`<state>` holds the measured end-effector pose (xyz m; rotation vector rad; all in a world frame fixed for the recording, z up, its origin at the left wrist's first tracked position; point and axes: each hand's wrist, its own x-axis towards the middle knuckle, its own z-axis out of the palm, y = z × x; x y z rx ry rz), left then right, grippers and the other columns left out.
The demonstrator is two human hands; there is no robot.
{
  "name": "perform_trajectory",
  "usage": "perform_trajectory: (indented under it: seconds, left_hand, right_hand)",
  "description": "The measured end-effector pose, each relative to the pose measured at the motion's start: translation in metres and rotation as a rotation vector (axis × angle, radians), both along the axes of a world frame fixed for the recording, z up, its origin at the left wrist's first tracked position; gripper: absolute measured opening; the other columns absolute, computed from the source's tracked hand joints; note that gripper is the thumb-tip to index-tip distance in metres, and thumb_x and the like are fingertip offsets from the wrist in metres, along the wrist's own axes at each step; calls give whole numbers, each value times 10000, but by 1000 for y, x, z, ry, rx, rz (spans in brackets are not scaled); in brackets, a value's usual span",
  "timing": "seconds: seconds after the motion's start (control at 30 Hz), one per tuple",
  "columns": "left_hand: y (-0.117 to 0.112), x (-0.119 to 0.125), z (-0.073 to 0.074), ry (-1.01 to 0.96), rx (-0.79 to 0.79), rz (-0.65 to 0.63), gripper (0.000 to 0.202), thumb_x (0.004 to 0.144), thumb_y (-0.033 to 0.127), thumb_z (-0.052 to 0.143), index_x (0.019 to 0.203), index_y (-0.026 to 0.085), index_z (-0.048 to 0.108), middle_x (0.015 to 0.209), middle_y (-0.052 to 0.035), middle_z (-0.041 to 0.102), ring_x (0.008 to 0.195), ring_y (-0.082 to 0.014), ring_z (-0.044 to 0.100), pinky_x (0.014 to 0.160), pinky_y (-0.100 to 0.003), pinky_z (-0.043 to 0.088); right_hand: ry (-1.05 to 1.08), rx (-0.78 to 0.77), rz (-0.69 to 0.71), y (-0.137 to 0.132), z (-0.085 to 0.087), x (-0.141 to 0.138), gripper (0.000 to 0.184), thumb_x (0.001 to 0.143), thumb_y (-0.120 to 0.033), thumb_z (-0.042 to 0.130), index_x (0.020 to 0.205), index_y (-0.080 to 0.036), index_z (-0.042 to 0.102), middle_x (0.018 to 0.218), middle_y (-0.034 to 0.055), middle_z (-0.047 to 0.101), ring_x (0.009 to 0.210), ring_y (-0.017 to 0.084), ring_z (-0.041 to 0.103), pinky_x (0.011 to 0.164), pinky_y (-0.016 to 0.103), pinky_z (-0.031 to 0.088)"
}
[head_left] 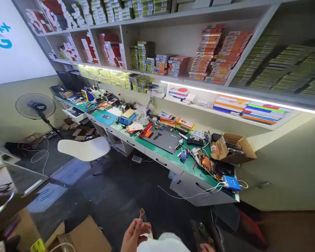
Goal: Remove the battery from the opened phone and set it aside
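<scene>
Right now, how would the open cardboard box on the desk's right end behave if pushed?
The cardboard box probably has some weight, since flat dark items sit inside. Its thin-looking sides would likely flex, and with the top open, those items might shift.

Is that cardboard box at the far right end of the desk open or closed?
Open: the cardboard box has its flaps spread, and dark flat items show inside.
</scene>
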<state>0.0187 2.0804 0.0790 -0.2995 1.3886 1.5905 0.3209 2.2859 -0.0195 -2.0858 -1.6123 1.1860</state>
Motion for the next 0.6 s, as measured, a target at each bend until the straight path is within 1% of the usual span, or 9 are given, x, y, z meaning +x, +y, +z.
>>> perform_trajectory:
  seconds: [0.07,0.13,0.17,0.23,0.33,0.4,0.5,0.57,0.6]
  left_hand:
    - [15,-56,-4,6,-18,6,704,502,808,898,734,185,665,792,-44,786,717,-158,708,624,-227,509]
    - [31,-108,-8,6,-43,0,684,455,734,959,752,193,665,811,-6,767,747,-139,695,670,-215,528]
    - [41,-131,-10,1,-56,-4,681,437,708,978,760,197,664,813,7,756,755,-133,691,688,-214,534]
    - [62,-174,-12,-13,-79,-3,684,412,683,994,770,197,671,772,24,720,716,-124,670,683,-219,537]
    - [98,-226,-10,-35,-100,46,676,412,658,1004,795,183,713,688,28,660,630,-121,625,633,-236,523]
    - [120,-255,-6,-41,-105,119,657,442,631,1009,834,170,751,698,11,660,641,-133,634,632,-248,520]
    - [146,-299,-3,-34,-115,251,657,471,583,1017,925,161,801,813,-39,720,706,-152,660,654,-259,524]
    - [157,-327,-5,-21,-122,326,674,488,561,1017,996,166,815,911,-71,757,734,-154,660,663,-260,520]
    - [161,-340,-7,-14,-127,358,679,495,555,1015,1017,169,816,948,-83,767,739,-154,659,664,-261,517]
  right_hand:
    - [-35,-144,20,27,-7,-45,363,926,-465,746,1170,-203,685,1235,90,685,993,225,705,729,350,609]
    - [-46,-260,43,58,-16,-86,274,986,-395,696,1157,-181,686,1131,63,703,906,166,688,756,317,609]
    - [-41,-291,55,74,-21,-105,277,994,-386,688,1155,-161,679,1093,54,702,878,155,683,752,315,606]
    - [-22,-320,87,107,-31,-144,285,1005,-400,675,1156,-159,678,1067,46,702,856,148,678,747,311,604]
    - [2,-317,178,152,-42,-211,301,1007,-426,668,1139,-156,678,1010,32,698,804,139,668,712,297,593]
    - [9,-310,272,177,-49,-261,304,1009,-444,661,1117,-160,682,972,22,693,772,133,657,689,287,584]
    - [7,-318,424,211,-60,-336,322,1013,-486,643,1048,-169,690,917,11,684,750,134,650,676,283,579]
    - [16,-326,510,230,-67,-386,360,1011,-527,630,1028,-173,689,892,8,680,737,141,651,661,289,580]
    - [29,-327,545,238,-71,-410,374,1013,-540,622,1047,-174,688,891,9,680,729,141,650,654,290,582]
